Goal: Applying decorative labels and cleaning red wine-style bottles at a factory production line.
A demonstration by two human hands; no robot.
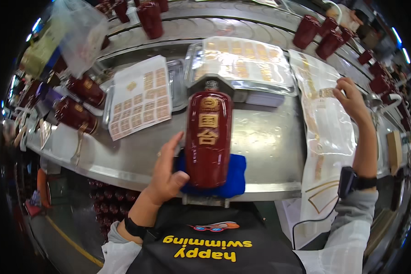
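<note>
A dark red ceramic bottle [208, 137] with gold characters lies lengthwise on a blue cloth [235, 179] at the near edge of the steel workbench [269, 141]. My left hand [166, 171] rests against the bottle's left side near its base, thumb touching it. My right hand [349, 98] reaches out to the right and pinches a small gold label on a long clear backing sheet [329, 137] that drapes over the bench edge. A black band sits on each wrist.
A white sheet of gold stickers [139, 102] lies left of the bottle, with two more red bottles [77, 114] beyond it. A metal tray [242, 64] holds foil label sheets. Several red bottles [315, 34] stand on the curved conveyor behind.
</note>
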